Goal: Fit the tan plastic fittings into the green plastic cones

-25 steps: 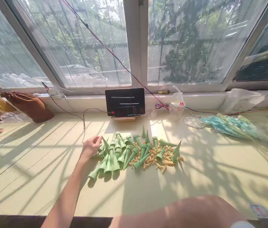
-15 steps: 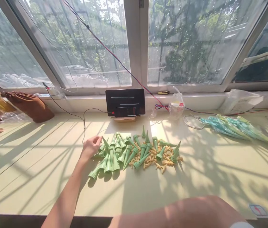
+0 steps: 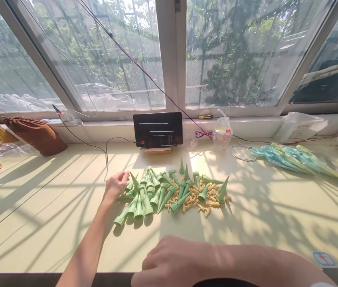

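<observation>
1. Left hand (image 3: 116, 186) is resting at the left end of a heap of green plastic cones (image 3: 147, 205), its fingers bent and their tips drawn close together beside the point of an upright cone; whether they are gripping it, I cannot tell.

2. Right hand (image 3: 164, 261) is hanging nearer the viewer, at the front edge of the surface (image 3: 37, 239), apart from the heap. Its back is facing the camera and its fingers are curling inward, hiding the palm, so I cannot tell whether it is holding anything.

3. The cones are lying in the middle of the surface, many overlapping with wide collars toward the viewer. A few are pointing upward, probably because the broad collar is serving as a foot.

4. Small tan pegs (image 3: 213, 204) are spreading under and between the cones on the heap's right side; everything is sitting loosely, apparently to stay within easy reach.

5. Behind the heap, a dark tablet (image 3: 157, 123) is leaning back on a wooden stand (image 3: 157, 150), with a phone (image 3: 158, 141) propped before it, seemingly so both screens are facing the person.

6. Farther out, a brown pouch (image 3: 43, 137) is slumping at left, and plastic-wrapped teal bundles (image 3: 288, 159) are lying at right.
</observation>
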Action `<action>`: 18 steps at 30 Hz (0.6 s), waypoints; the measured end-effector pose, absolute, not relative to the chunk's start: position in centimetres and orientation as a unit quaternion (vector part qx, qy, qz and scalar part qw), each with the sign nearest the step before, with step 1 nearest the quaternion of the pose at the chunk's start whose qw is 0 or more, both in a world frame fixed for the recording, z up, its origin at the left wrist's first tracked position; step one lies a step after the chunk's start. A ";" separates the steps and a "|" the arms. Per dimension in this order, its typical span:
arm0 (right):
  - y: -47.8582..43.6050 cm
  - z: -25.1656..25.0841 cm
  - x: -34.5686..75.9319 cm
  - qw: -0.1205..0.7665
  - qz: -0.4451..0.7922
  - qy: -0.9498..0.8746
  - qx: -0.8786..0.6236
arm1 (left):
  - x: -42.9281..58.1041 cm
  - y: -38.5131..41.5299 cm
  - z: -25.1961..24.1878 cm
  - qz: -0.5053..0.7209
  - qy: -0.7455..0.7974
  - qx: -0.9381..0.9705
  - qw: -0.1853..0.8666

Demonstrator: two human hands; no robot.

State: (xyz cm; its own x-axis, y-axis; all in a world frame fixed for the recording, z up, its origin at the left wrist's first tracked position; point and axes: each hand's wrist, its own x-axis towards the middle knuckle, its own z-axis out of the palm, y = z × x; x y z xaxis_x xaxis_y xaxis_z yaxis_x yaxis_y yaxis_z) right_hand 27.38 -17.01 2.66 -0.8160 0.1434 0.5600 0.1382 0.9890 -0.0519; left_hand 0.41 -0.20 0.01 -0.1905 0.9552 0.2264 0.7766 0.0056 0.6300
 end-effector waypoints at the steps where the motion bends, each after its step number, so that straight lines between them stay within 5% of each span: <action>1: -16.0 3.6 28.9 0.353 0.017 -0.930 -0.103 | 0.4 -0.2 0.0 0.335 0.695 0.622 0.134; 4: -11.4 6.1 35.8 0.546 0.039 -0.787 -0.284 | 0.5 -0.1 -0.1 0.338 0.695 0.616 0.152; 7: -6.2 5.3 43.6 0.624 0.071 -0.607 -0.487 | 0.4 0.1 -0.4 0.336 0.698 0.612 0.160; 12: -1.5 -2.2 49.3 0.501 0.145 -0.505 -0.688 | 0.0 0.1 -0.6 0.335 0.697 0.617 0.148; 18: -2.0 -5.4 47.8 0.460 0.187 -0.578 -0.648 | -0.4 0.0 -0.7 0.326 0.694 0.628 0.131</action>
